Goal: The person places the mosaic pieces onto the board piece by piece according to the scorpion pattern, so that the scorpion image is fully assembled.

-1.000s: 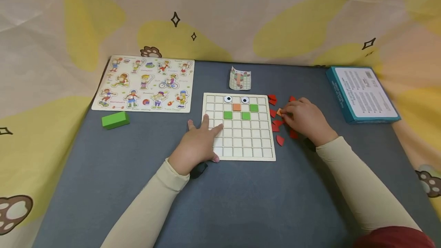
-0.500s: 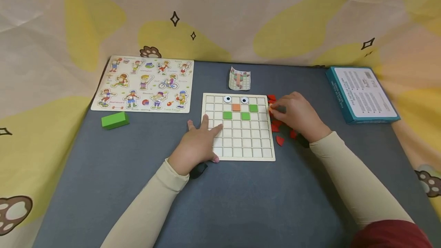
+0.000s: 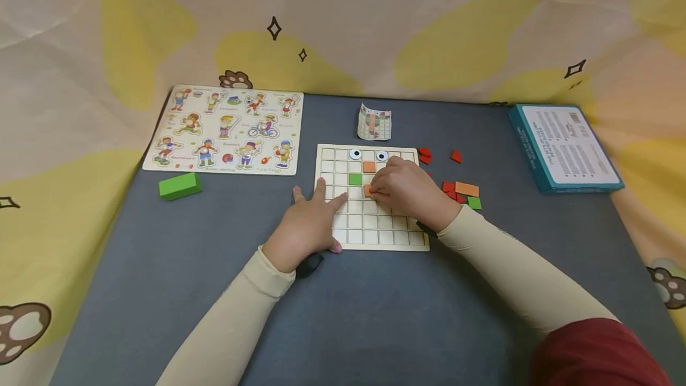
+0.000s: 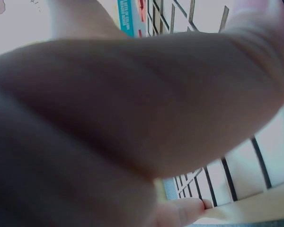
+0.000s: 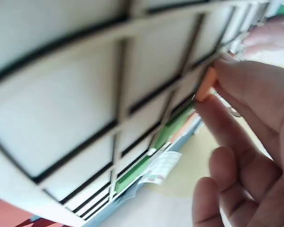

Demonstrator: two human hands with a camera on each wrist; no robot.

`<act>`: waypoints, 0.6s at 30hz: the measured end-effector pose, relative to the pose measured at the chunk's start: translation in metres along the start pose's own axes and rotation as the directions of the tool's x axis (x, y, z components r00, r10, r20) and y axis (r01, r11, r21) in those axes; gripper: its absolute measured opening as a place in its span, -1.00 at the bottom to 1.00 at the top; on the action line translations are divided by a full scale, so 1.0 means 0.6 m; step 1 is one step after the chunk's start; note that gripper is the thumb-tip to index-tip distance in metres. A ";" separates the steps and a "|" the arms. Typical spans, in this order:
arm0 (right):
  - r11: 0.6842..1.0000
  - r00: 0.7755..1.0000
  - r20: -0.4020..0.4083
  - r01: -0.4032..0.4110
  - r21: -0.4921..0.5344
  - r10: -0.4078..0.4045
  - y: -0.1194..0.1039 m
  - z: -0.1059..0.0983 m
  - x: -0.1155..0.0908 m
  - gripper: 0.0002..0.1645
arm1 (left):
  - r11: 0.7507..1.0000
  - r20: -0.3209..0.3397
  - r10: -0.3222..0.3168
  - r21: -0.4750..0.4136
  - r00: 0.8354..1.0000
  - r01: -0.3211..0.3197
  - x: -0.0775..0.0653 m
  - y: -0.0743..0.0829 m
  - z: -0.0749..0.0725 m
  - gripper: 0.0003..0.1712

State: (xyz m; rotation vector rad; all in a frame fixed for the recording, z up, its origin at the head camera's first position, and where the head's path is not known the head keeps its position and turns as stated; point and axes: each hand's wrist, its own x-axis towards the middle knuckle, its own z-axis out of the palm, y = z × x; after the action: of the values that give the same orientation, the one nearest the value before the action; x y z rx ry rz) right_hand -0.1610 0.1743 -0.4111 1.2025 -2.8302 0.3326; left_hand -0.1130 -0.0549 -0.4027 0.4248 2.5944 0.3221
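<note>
Patterned cloth point(image 3: 354, 22) around a grey desk point(image 3: 343, 326)
The pale cloth rises behind the desk's far edge and flanks its left and right edges, printed with yellow patches point(image 3: 455, 40), dark star outlines point(image 3: 274, 28) and brown paw prints point(image 3: 24, 332); beyond the far right corner it looks peach.

Grid bd point(image 3: 355, 221) btwn picture bd point(image 3: 210, 128) L & box point(image 3: 563, 145) R, card point(image 3: 374, 124) behind.

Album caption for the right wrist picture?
A right hand pinches a small flat orange tile at a pale square-celled board.
</note>
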 end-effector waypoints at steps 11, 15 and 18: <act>0.998 0.999 0.014 -0.034 -0.047 0.035 -0.018 0.013 -0.011 -0.87 | 1.000 -0.016 0.005 0.002 1.000 -0.005 0.003 -0.005 0.005 0.26; 0.995 0.993 0.055 -0.100 -0.024 0.101 -0.021 0.008 -0.014 -0.83 | 1.000 -0.020 0.006 0.002 1.000 -0.006 0.001 -0.004 0.003 0.25; 0.988 0.986 0.068 -0.155 0.015 0.153 -0.015 0.000 -0.021 -0.80 | 1.000 -0.021 0.011 0.005 1.000 -0.011 0.001 -0.001 0.002 0.25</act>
State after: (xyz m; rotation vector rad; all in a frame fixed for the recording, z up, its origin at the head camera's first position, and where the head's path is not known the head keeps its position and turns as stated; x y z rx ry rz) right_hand -0.1458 0.1775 -0.4112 1.0185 -2.9923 0.3352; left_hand -0.1130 -0.0553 -0.4041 0.4397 2.6145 0.3253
